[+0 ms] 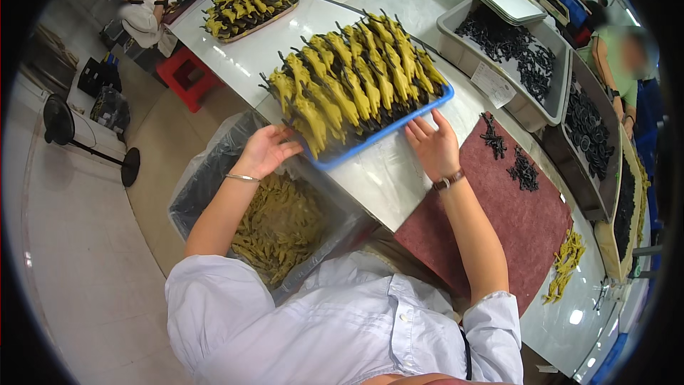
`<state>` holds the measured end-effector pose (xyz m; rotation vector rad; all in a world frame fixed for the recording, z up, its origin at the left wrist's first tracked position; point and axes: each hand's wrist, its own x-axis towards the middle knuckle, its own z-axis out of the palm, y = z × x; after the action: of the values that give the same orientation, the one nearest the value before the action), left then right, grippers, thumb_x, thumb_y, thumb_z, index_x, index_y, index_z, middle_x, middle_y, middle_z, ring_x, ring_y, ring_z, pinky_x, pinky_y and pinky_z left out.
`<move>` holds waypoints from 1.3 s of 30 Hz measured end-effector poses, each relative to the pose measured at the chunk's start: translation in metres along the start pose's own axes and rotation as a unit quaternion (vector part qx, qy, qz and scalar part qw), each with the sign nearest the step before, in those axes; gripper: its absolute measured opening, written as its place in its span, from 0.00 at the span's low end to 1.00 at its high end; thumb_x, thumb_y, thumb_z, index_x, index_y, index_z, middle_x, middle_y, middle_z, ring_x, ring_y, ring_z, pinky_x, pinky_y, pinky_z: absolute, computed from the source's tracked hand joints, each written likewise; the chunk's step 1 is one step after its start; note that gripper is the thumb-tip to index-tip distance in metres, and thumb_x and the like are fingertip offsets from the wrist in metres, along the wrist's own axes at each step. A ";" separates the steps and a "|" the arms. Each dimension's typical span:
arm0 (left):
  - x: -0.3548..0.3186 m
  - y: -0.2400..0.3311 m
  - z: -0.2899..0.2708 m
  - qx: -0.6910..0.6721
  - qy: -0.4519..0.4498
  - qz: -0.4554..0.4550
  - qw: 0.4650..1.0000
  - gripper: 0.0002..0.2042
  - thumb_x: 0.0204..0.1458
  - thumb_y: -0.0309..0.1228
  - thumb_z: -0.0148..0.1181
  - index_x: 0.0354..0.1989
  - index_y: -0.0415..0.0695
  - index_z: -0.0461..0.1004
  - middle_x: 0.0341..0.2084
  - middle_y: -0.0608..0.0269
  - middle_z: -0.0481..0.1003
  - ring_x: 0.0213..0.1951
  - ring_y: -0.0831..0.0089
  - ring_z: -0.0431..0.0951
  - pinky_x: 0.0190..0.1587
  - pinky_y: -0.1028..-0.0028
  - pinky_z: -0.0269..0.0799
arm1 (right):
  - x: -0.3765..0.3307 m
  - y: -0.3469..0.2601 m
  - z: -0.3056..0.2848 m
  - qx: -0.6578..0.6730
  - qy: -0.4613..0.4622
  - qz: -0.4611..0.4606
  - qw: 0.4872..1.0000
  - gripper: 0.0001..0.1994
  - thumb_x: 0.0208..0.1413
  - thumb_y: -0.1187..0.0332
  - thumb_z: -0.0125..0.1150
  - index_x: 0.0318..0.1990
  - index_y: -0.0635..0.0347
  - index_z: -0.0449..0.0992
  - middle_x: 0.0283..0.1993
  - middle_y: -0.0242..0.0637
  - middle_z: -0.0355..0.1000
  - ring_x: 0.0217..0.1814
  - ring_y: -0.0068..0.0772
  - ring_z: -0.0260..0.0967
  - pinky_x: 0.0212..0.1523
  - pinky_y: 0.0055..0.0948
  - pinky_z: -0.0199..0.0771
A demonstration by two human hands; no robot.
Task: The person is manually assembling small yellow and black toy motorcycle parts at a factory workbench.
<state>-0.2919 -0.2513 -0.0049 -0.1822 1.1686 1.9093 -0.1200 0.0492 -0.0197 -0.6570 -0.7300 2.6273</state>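
Note:
A blue-rimmed tray (385, 134) lies on the white table, stacked with rows of yellow moulded figures (335, 85) with thin black ends. At its near left corner is my left hand (265, 152), fingers stretched out and apart, their tips at the tray's edge. My right hand (436, 147) is palm up with fingers spread, fingertips at the near rim toward the right. Neither hand is visibly closed around the rim. Below my left forearm stands a bin lined with clear plastic (203, 171), holding many loose yellow pieces (281, 228).
A dark red mat (484, 207) bears small black parts (524, 171); yellow pieces (566, 267) lie beside it. Grey crates (552, 117) of black parts line the right. Another loaded tray (249, 11) sits farther back. A red stool (187, 78), fan (78, 135) and two people are around.

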 end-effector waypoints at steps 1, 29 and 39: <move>0.005 0.002 -0.005 -0.017 0.022 0.020 0.999 0.13 0.57 0.29 0.42 0.41 0.30 0.66 0.48 0.47 0.65 0.51 0.44 0.68 0.59 0.50 0.63 | 0.012 0.001 0.004 -0.009 -0.031 0.013 0.999 0.22 0.61 0.57 0.49 0.60 0.49 0.57 0.61 0.41 0.61 0.62 0.38 0.58 0.62 0.39 0.56; 0.122 -0.076 0.165 -0.381 0.040 0.053 0.922 0.18 0.61 0.29 0.36 0.53 0.24 0.54 0.55 0.38 0.60 0.58 0.52 0.63 0.61 0.59 0.64 | -0.217 -0.085 -0.092 -0.317 0.122 -0.270 0.901 0.26 0.63 0.62 0.47 0.66 0.56 0.51 0.56 0.42 0.65 0.50 0.30 0.69 0.48 0.26 0.69; 0.195 -0.037 0.137 -0.327 0.106 0.138 0.929 0.20 0.60 0.29 0.33 0.58 0.29 0.53 0.53 0.41 0.64 0.54 0.51 0.68 0.58 0.58 0.67 | -0.259 -0.083 -0.155 -0.280 0.260 -0.315 0.869 0.21 0.64 0.67 0.47 0.63 0.60 0.55 0.48 0.39 0.67 0.44 0.25 0.69 0.45 0.21 0.70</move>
<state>-0.3445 -0.0215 -0.0547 -0.6231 0.6654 2.5321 0.1925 0.0671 -0.0036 -1.0119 -1.2684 1.5359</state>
